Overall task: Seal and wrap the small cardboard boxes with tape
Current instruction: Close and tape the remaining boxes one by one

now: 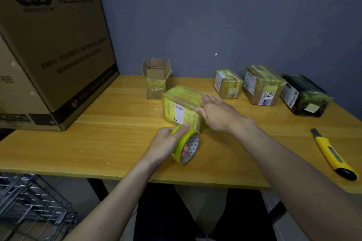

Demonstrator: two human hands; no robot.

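Note:
A small cardboard box (181,106) wrapped in yellowish tape lies in the middle of the wooden table (109,143). My right hand (217,112) lies flat against its right end, fingers straight. Just in front of the box, my left hand (166,143) grips a roll of yellow tape (187,146), thumb on the rim and fingers through the core. A small box with open flaps (156,78) stands behind. Two taped boxes, one (227,83) smaller and one (261,85) larger, and a dark wrapped box (304,95) sit at the back right.
A big printed carton (52,45) fills the table's left side. A yellow utility knife (332,154) lies near the right front edge. A wire basket (29,207) stands below the table at the left. A grey wall rises right behind the table.

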